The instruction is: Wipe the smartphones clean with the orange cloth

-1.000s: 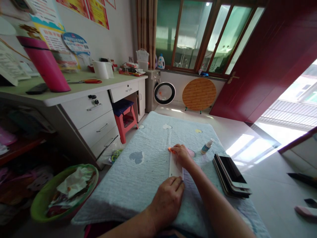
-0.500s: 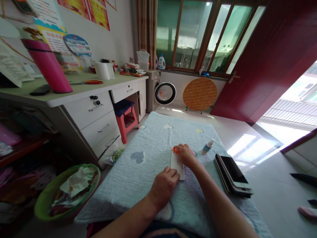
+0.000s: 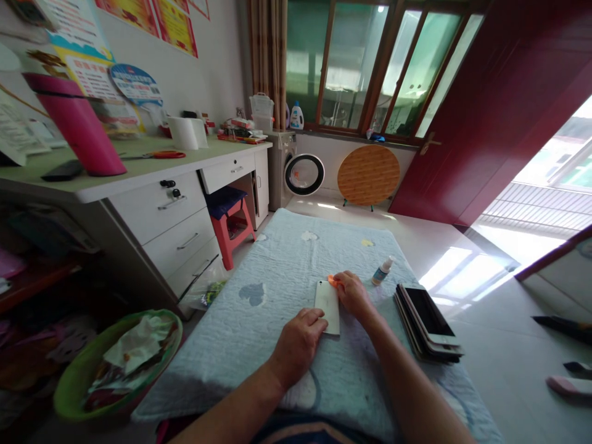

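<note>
A white smartphone (image 3: 329, 302) lies back side up on the quilted cloth, its camera dot at the top left corner. My left hand (image 3: 300, 336) grips the lower left part of the phone, fingers curled over its edge. With closed fingers, my right hand (image 3: 354, 295) pinches a small orange cloth (image 3: 333, 281) against the phone's top right corner. Beyond the right hand stands a small spray bottle (image 3: 383, 270) with a white cap. To the right of my right forearm sits a stack of phones and tablets (image 3: 430, 317).
A light blue quilted cover (image 3: 259, 345) spreads over the low table. At the left are a green basin (image 3: 69, 388) with crumpled paper and a white desk (image 3: 171, 231). A red stool (image 3: 232, 231) stands under the desk, and a round wooden tabletop (image 3: 369, 175) leans against the far wall.
My right hand has slid the orange cloth across the phone's top to its right corner, uncovering the phone's top left. The left hand stays on the phone; the view has shifted slightly.
</note>
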Available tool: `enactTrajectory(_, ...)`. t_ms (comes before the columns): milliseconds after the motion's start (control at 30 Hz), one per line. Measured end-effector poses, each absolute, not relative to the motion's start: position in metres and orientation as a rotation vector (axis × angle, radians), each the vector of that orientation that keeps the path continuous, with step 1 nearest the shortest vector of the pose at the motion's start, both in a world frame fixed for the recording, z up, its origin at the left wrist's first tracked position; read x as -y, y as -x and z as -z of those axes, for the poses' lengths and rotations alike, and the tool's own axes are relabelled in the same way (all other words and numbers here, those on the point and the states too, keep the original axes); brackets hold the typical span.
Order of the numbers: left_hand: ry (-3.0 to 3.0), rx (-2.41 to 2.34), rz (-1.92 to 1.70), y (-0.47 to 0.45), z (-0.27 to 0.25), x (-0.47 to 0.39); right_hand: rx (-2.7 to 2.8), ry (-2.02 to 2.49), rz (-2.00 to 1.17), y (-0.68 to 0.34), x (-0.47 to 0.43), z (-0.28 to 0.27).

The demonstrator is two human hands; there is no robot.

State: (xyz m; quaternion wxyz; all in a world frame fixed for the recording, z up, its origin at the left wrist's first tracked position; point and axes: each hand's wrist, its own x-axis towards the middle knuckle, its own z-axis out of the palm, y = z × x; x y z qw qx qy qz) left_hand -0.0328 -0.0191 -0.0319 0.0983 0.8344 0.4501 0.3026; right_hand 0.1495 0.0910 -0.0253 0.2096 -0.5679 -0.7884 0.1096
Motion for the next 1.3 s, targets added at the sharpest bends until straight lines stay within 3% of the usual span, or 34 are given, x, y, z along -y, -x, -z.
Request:
enactTrajectory(267, -2.372, -1.391, -0.850, 0.034, 0.026, 0.019, 2.258, 1.484, -0.355, -0.146, -0.069, 0.016)
enactTrajectory(800, -2.324, -1.391, -0.849, 0.036, 0.028, 0.020, 2.295, 1.261, -0.751, -0.146, 0.013, 0.007)
enactTrajectory(1300, -2.325, -1.419, -0.822, 0.038, 0.027, 0.020, 2.379, 1.586, -0.415, -0.124, -0.083, 0.000)
